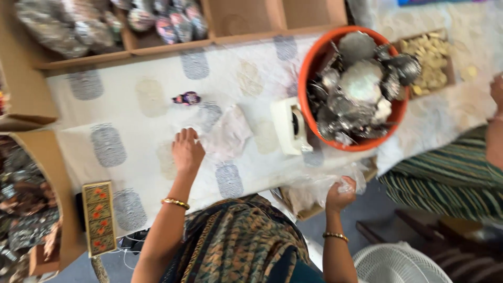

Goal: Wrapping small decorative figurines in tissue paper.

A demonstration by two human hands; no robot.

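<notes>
While the left hand [187, 151] rests palm-down on the counter [131, 141], its fingers lie loosely extended and close around nothing; the fingertips touch the edge of a thin, pale, crumpled plastic bag [229, 133] that lies flat on the cloth just beside them. The counter carries a white cloth printed with grey and beige oval patches. The right hand [340, 193] is held lower, off the near edge of the counter, and is closed in a fist around a bunch of clear plastic bags [314, 188], which trail leftward from the grip over a cardboard box edge below the counter. Each wrist bears a gold bangle. Beyond the left hand, well apart from it, a small dark purple trinket [186, 98] lies on the cloth. A white tape dispenser [291, 126] stands between the pale bag and a large orange bowl [310, 68], touching or nearly touching the bowl wall; which of the two cannot be told. The bowl is filled with silver-wrapped items [361, 84]. Behind the bowl, a shallow box of yellowish pieces [432, 60] sits on the cloth. Cardboard boxes [246, 21] line the far and left edges of the counter, some holding wrapped goods. A narrow decorated panel with orange flowers [98, 217] lies at the near left. A second person in striped fabric [456, 173] sits at the right.
</notes>
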